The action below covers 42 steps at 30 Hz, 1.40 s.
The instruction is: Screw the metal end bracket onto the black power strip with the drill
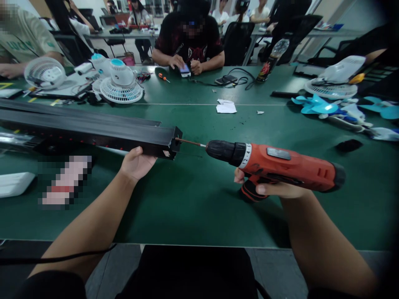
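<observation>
My right hand (280,189) grips a red cordless drill (289,162) by its handle, with the chuck pointing left. From the chuck a long thin bit (191,142) reaches to the end of a long black metal bar (137,135). Its tip meets the end face; whether it sits in a screw or a hole I cannot make out. My left hand (139,163) is wrapped under the bar near that end, thumb on the near side. The bar runs off to the left, and a second dark bar lies along its far side.
White fans (121,85) stand at the back left, and blue fan blades (314,104) lie at the right. A paper scrap (226,106), an orange screwdriver (163,77) and a bottle (272,62) are on the green table (193,207). Across it sits a person (190,41) holding a phone.
</observation>
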Motion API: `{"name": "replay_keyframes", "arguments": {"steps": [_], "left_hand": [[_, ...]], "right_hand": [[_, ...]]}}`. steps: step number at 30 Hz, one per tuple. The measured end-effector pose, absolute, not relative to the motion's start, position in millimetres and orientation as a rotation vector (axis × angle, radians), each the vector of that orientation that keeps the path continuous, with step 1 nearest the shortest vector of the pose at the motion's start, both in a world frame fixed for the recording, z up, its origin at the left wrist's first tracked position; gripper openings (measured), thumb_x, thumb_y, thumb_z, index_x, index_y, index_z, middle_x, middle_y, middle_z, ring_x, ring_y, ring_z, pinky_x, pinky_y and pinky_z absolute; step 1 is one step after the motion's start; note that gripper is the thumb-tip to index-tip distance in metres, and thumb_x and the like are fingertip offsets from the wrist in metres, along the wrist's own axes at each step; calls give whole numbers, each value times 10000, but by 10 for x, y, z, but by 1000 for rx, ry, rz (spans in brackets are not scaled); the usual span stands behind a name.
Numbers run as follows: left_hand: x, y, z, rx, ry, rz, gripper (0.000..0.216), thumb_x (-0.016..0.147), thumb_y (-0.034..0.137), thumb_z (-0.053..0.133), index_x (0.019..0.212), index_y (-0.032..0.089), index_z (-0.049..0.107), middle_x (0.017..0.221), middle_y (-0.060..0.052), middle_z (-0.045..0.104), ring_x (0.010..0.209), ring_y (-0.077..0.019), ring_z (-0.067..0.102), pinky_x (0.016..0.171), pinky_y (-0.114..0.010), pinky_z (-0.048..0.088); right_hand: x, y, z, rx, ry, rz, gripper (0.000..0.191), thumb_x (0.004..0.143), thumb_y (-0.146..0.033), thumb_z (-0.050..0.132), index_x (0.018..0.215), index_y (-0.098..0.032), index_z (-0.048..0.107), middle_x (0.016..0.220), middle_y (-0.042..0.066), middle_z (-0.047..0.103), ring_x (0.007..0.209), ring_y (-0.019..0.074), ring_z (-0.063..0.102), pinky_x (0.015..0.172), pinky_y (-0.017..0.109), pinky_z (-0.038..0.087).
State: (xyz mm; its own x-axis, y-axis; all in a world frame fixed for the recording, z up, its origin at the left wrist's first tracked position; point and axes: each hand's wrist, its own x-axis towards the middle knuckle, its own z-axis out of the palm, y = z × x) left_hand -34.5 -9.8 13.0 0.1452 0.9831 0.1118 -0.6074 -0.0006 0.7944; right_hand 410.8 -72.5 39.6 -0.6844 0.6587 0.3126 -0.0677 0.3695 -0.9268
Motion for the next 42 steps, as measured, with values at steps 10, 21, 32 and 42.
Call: {"name": "replay_keyframes", "arguments": {"steps": [10,21,32,42], "left_hand": [[-357,-96,116,840,589,1357,678,730,412,1031,1367,291,832,1364,-96,871,1441,-420,741,1112,-484,690],[-341,-108,153,852,584,1346,752,715,431,1047,1415,285,814,1289,-97,893,1398,-392,774,1078,-431,705],[-327,-115,160,854,638,1359,713,703,446,1026,1367,276,830,1383,-120,861,1529,-446,671,1216,-548,635],[-329,-108,151,844,645,1372,689,688,447,1040,1325,276,841,1373,-110,867,1498,-426,700,1189,-498,650]], "right_hand": [[4084,-697,449,-527,-1975,1336,412,1047,-438,856,1398,-234,785,1233,127,837,1047,247,846,839,308,754],[4103,-704,420,-533,-1962,1352,435,1039,-467,864,1406,-248,785,1236,136,834,1034,264,840,784,329,755],[4065,-733,456,-528,-1911,1397,388,1043,-398,860,1410,-288,799,1238,120,831,1028,261,836,702,292,747],[4082,-748,458,-557,-1918,1377,396,1033,-420,877,1373,-230,806,1236,145,832,1027,255,830,718,273,728]]}}
